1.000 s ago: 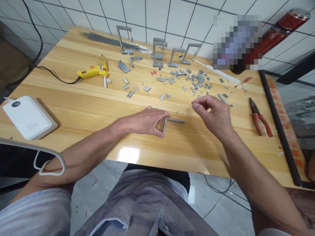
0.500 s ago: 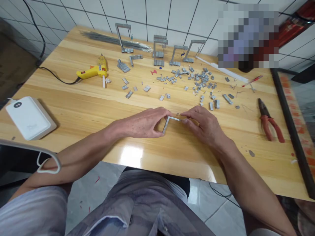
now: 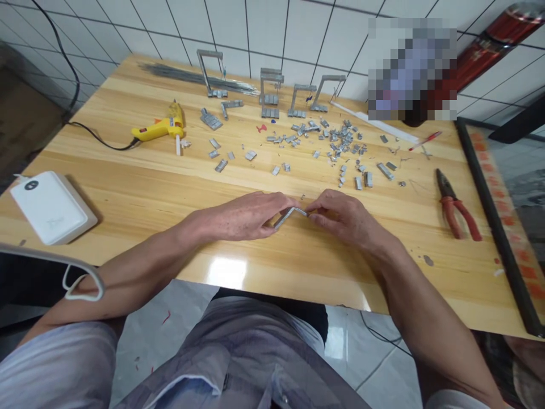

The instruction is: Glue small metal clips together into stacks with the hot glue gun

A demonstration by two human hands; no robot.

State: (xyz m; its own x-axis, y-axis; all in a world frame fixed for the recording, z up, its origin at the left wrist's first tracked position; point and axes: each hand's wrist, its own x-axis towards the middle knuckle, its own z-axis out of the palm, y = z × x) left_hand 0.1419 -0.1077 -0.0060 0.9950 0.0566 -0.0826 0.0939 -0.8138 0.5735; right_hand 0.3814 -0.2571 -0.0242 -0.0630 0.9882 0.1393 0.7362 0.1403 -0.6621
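Observation:
A thin grey L-shaped strip of joined staples (image 3: pixel 284 217) is held between my two hands just above the front half of the table. My left hand (image 3: pixel 249 215) pinches its longer arm between thumb and fingers. At the tip of the shorter arm, my right hand (image 3: pixel 343 215) closes with thumb and forefinger. A tiny grey bit (image 3: pixel 302 196) lies on the wood just beyond the fingertips. Farther back are loose staple pieces (image 3: pixel 344 136), some single, some in short blocks. Several bracket-shaped stands (image 3: pixel 269 94) of the same grey material stand near the wall.
On the left are a yellow glue gun (image 3: pixel 157 130) and a white power bank (image 3: pixel 53 207). Red-handled pliers (image 3: pixel 455 207) lie to the right, with a red pen (image 3: pixel 424 140) behind. A bundle of thin grey rods (image 3: pixel 170 74) lies along the wall. A dark-framed panel (image 3: pixel 498 227) borders the right.
The L-shaped strip has tilted, its corner now lower and flatter in view. My right hand has moved slightly left, toward the left hand. The camera view has shifted a little.

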